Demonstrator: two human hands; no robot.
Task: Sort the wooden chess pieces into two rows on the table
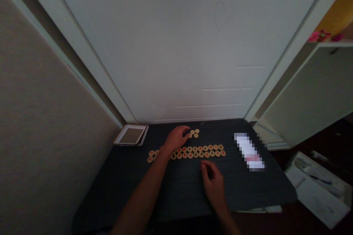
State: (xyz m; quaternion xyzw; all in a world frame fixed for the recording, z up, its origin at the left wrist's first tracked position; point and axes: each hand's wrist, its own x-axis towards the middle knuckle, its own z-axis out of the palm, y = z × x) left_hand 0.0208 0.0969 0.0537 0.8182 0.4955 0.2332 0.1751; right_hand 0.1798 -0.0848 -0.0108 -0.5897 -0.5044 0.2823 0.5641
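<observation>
Two long rows of Chinese chess pieces [200,155], round and wooden with red or dark characters, run side by side across the dark table. Behind them lies a small group of pieces [196,131] with plain tops. My left hand [177,138] reaches over the rows to this group, thumb and fingers apart; its thumb is at the nearest plain piece [190,136], and whether it touches cannot be told. My left forearm hides some pieces in the rows. My right hand [214,183] is in front of the rows, fingers curled towards the thumb, with nothing visible in it.
A shallow open box [130,135] sits at the table's back left corner. On the right lies a blurred-out pale rectangular object [249,152]. A white panel with heart shapes [187,78] rises behind the table [187,191]. White boxes [320,187] stand low at the right.
</observation>
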